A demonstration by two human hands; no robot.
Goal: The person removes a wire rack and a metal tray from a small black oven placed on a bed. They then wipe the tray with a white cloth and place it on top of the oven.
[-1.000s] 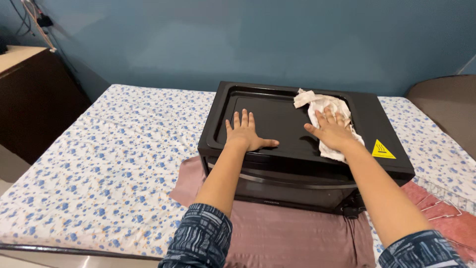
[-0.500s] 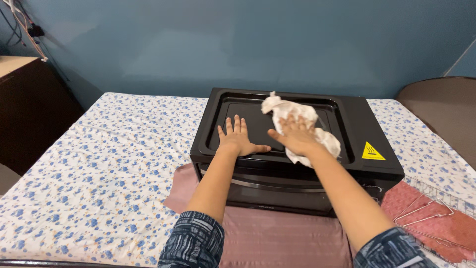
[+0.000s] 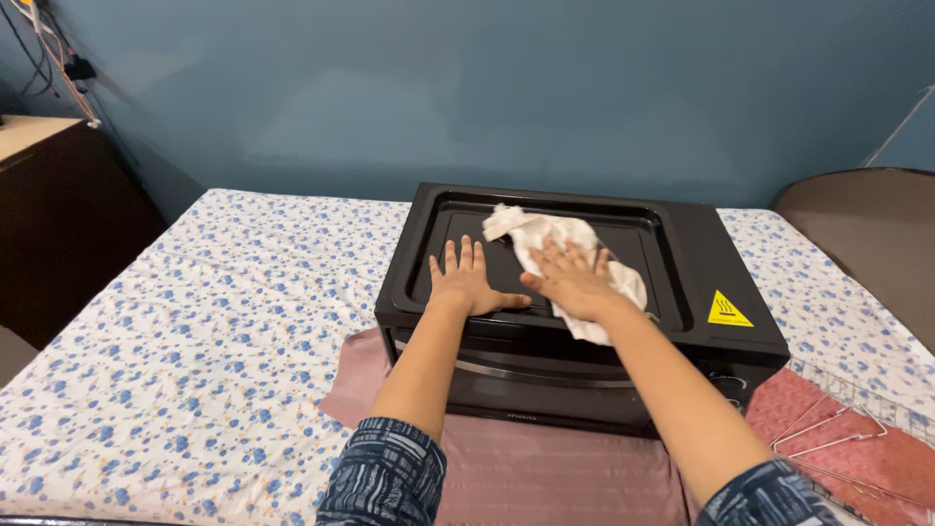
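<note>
Both hands are flat on top of the black toaster oven (image 3: 701, 263), fingers spread, not gripping anything. The left hand (image 3: 469, 284) rests bare on the oven's recessed top panel, and the right hand (image 3: 575, 282), just beside it, presses down on a crumpled white cloth (image 3: 545, 234) lying on that panel. The oven sits on a pink mat (image 3: 545, 477) over a blue-flowered sheet (image 3: 195, 331). A wire rack (image 3: 857, 429) lies right of the oven.
</note>
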